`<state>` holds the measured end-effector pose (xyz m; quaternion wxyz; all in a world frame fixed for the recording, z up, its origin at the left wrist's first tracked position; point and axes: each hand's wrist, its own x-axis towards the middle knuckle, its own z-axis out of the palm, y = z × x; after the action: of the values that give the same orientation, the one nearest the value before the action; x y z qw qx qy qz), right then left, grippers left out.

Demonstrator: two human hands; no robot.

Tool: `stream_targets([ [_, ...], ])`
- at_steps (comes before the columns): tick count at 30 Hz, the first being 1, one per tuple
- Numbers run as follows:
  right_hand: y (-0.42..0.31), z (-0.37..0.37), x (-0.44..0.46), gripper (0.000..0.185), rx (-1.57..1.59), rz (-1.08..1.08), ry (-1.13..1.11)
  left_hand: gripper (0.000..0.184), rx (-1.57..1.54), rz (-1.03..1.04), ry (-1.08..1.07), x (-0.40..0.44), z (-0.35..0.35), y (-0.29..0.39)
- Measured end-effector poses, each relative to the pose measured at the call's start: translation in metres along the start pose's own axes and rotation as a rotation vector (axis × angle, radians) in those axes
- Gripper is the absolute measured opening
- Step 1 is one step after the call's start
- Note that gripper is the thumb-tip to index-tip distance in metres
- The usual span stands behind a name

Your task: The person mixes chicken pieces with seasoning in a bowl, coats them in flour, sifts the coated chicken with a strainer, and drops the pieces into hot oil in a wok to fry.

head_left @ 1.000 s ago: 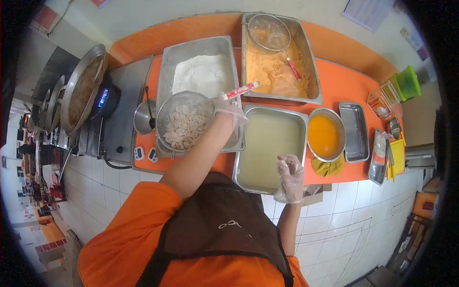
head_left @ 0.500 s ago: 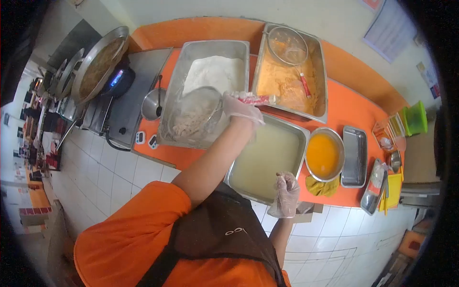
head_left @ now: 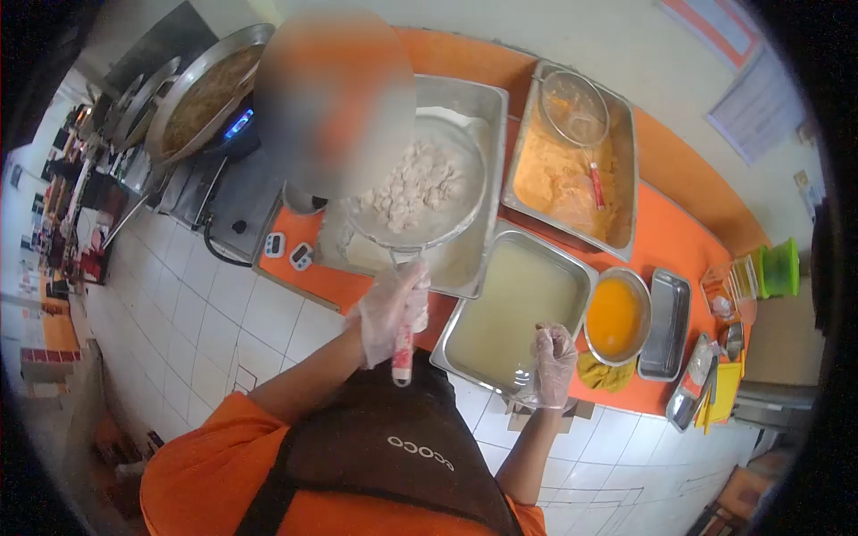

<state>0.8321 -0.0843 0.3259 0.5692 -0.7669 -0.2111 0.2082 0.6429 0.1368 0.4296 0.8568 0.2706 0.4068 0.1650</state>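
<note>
My left hand (head_left: 393, 308), in a clear plastic glove, is wrapped round the red-and-white handle of a round strainer (head_left: 461, 234). In the strainer lie many flour-coated food pieces (head_left: 420, 188). It rests on or just above a steel pan (head_left: 485, 277) that holds white flour; which of the two, I cannot tell. My right hand (head_left: 554, 362), gloved too, is closed with its fingertips together, over the near right corner of a pan of cloudy pale liquid (head_left: 509, 313). Whether anything is pinched there is hidden. A blurred patch covers the flour pan's far left part.
Behind to the right, a pan of orange powder (head_left: 559, 174) holds a second strainer (head_left: 574, 107). Beside the liquid pan stand a bowl of orange liquid (head_left: 612, 317), a yellow cloth (head_left: 605, 372) and a narrow steel tray (head_left: 664, 326). A large wok (head_left: 210, 94) sits over a burner at left.
My left hand has come toward my body, swinging the strainer's handle from the right to the near side. The pieces now lie spread across its mesh. My right hand stays by the liquid pan.
</note>
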Motion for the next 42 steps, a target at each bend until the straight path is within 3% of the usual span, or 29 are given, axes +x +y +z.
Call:
stream_targets([
  [2,-0.014,0.010,0.013,0.013,0.015,-0.179,-0.103,0.031,0.058,0.001,0.004,-0.017,-0.023,0.019],
  [4,-0.039,0.036,0.017,0.013,0.225,0.035,-0.098,0.030,0.075,0.000,-0.010,-0.036,-0.051,0.038],
  [6,-0.079,0.071,0.012,0.012,0.253,-0.044,-0.106,0.029,0.055,-0.002,-0.046,-0.058,-0.086,0.055],
  [8,-0.121,0.118,0.000,0.010,0.367,-0.067,-0.084,0.029,0.734,0.466,-0.187,-0.060,-0.160,0.046],
  [10,-0.156,0.171,-0.027,0.010,0.384,-0.032,-0.133,0.025,0.698,0.422,-0.170,-0.087,-0.212,0.051],
  [12,-0.167,0.229,-0.051,0.011,0.460,-0.131,-0.308,0.020,-0.104,-0.066,-0.072,-0.136,-0.247,0.067],
  [15,-0.184,0.319,-0.118,0.015,0.467,-0.323,-0.592,0.028,0.496,0.372,0.006,-0.208,-0.345,0.047],
  [17,-0.188,0.381,-0.164,0.021,0.503,-0.327,-0.703,0.030,0.568,0.179,0.168,-0.260,-0.394,0.051],
  [20,-0.204,0.473,-0.237,0.025,0.618,-0.253,-0.786,0.034,0.568,-0.007,0.318,-0.315,-0.468,0.043],
  [23,-0.228,0.504,-0.315,0.024,0.576,-0.301,-0.929,0.030,0.158,0.164,0.343,-0.369,-0.554,-0.024],
  [25,-0.246,0.526,-0.353,0.019,0.540,-0.220,-0.938,0.030,-0.046,0.248,0.364,-0.410,-0.598,-0.022],
  [28,-0.265,0.587,-0.363,0.015,0.541,-0.251,-0.915,0.034,-0.064,0.182,0.477,-0.440,-0.648,0.013],
  [31,-0.294,0.650,-0.418,0.015,0.546,-0.126,-0.797,0.037,-0.165,0.240,0.504,-0.477,-0.722,0.055],
  [34,-0.306,0.725,-0.432,0.025,0.391,-0.494,-0.694,0.038,-0.185,0.198,0.578,-0.527,-0.781,0.119],
  [35,-0.325,0.756,-0.421,0.026,0.396,-0.495,-0.722,0.039,-0.215,0.234,0.616,-0.487,-0.790,0.142],
  [37,-0.362,0.820,-0.399,0.030,0.405,-0.494,-0.777,0.039,-0.249,0.348,0.668,-0.497,-0.852,0.164],
  [39,-0.431,0.879,-0.431,0.029,0.453,-0.400,-0.812,0.037,-0.278,0.331,0.692,-0.535,-0.896,0.207],
  [40,-0.453,0.914,-0.437,0.029,0.398,-0.570,-0.844,0.037,-0.311,0.316,0.702,-0.548,-0.929,0.218],
  [41,-0.475,0.947,-0.453,0.031,0.372,-0.579,-0.864,0.036,-0.346,0.309,0.707,-0.561,-0.962,0.232],
  [42,-0.463,0.970,-0.394,0.033,0.365,-0.538,-0.874,0.035,-0.270,0.300,0.764,-0.516,-0.962,0.252],
])
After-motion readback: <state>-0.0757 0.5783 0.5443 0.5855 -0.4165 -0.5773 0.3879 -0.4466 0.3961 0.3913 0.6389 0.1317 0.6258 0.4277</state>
